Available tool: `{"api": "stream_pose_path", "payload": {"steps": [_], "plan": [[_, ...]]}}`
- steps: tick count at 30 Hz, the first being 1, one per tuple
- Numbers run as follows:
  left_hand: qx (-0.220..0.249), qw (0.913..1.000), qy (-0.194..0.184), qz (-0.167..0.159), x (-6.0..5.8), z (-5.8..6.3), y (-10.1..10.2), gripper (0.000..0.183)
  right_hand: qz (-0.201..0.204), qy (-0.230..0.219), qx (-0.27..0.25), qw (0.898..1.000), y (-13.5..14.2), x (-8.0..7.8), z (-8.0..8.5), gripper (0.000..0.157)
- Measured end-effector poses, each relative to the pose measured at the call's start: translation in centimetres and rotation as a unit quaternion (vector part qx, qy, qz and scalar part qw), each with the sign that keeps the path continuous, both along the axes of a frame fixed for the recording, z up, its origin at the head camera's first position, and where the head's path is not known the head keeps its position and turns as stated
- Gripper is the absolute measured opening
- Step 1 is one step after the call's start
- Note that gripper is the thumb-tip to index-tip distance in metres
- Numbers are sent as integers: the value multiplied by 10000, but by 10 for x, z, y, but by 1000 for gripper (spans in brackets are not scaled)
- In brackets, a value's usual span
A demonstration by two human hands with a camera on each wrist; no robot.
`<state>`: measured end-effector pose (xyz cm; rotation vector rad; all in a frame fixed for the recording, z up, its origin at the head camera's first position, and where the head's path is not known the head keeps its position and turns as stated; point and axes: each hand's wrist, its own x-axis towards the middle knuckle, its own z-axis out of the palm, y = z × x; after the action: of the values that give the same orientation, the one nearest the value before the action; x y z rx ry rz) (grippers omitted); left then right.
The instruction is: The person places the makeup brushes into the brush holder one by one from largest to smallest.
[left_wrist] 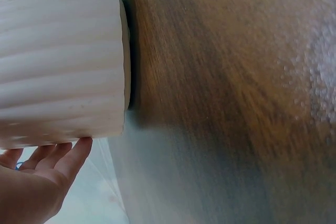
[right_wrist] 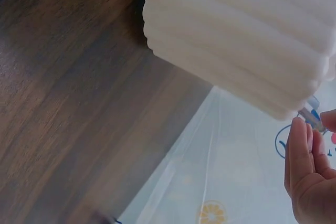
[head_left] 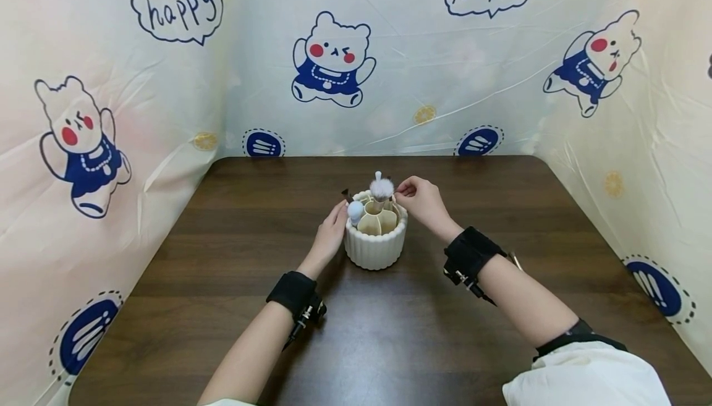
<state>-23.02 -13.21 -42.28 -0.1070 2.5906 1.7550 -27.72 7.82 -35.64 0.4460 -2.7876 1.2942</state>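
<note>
A cream, ribbed round brush holder point(head_left: 374, 250) with inner compartments stands upright on the table. In it are a fluffy white-tipped makeup brush point(head_left: 381, 190), a pale blue round-topped item point(head_left: 355, 211) and a dark-tipped brush point(head_left: 347, 195). My left hand point(head_left: 330, 233) rests against the holder's left side; in the left wrist view its extended fingers point(left_wrist: 76, 158) touch the ribbed wall. At the right rim, my right hand point(head_left: 421, 203) pinches a slim grey stick point(right_wrist: 310, 119) between thumb and fingers. Most of that stick is hidden.
The brown wooden table point(head_left: 222, 307) reaches back to a pale curtain point(head_left: 411, 54) printed with bears, which also hangs along both sides. Each wrist wears a black strap, the left strap point(head_left: 293, 293) and the right strap point(head_left: 471, 254), with a small camera attached.
</note>
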Motion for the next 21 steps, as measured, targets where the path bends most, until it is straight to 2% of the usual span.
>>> {"api": "stream_pose_path", "payload": {"steps": [10,21], "plan": [[-9,10000,50,4,-1,0,1,56,-323,9,108,9994,32,-4,0,20],[-14,10000,48,8,-1,-1,0,56,-874,103,376,9954,95,-7,-6,22]]}}
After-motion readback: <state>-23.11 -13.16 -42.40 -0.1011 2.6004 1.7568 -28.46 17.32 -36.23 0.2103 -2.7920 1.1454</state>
